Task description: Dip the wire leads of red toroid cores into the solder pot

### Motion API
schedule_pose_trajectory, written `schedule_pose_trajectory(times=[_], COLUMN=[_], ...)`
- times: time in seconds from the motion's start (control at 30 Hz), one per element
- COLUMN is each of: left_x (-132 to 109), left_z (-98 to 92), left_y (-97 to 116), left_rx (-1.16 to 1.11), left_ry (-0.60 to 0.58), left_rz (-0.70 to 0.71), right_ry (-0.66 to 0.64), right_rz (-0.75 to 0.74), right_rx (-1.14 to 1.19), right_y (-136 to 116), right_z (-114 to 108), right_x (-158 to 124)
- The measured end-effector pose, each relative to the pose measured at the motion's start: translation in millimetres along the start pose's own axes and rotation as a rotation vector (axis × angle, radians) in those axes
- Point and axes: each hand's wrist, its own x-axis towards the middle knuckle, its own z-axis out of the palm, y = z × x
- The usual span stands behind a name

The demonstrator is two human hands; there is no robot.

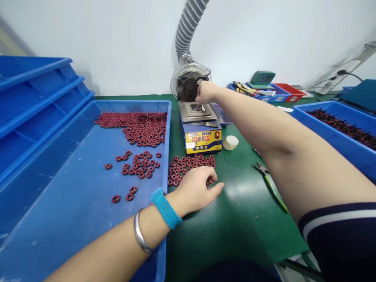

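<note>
My left hand (197,188) is low over the green table, thumb stretched away from the curled fingers. A bit of a red-and-black toothed ring, like a small motor stator, shows under its fingertips; whether they touch it I cannot tell. More stators (183,164) lie beside that hand in a flat cluster. My right hand (205,92) is closed above the solder pot (202,141), which has a yellow front panel with lit red digits. A small greyish end (200,81) sticks out by its fingers, too small to name. The metal bath (197,108) sits just below.
A large blue tray (168,156) with many stators stands left, stacked blue bins (38,98) beyond it. A fume hose (189,27) hangs behind the pot. Right are a white round pad (230,142), green-handled pliers (274,192) and another blue tray (311,117) with dark parts.
</note>
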Motion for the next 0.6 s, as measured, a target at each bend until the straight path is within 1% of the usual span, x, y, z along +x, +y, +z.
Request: schedule_pose_trajectory(times=[0.1,0.2,0.33,0.43,0.6], left_x=[0,0,0,0,0], left_z=[0.6,0.6,0.4,0.4,0.8], left_y=[-1,-2,-1,-1,-1], left_rx=[-0.006,-0.010,-0.006,-0.009,-0.027], left_ry=[0.006,0.005,0.008,0.015,0.038], left_rz=[0.009,0.012,0.013,0.017,0.052], right_ry=[0.008,0.013,-0.024,-0.050,-0.037], right_rz=[0.001,0.039,0.125,0.195,0.222], right_rx=[-0.028,0.032,0.242,0.395,0.643], right_y=[1,4,8,9,14], right_z=[-5,-13,-22,-25,-24], right_x=[-3,-6,-12,-18,-26])
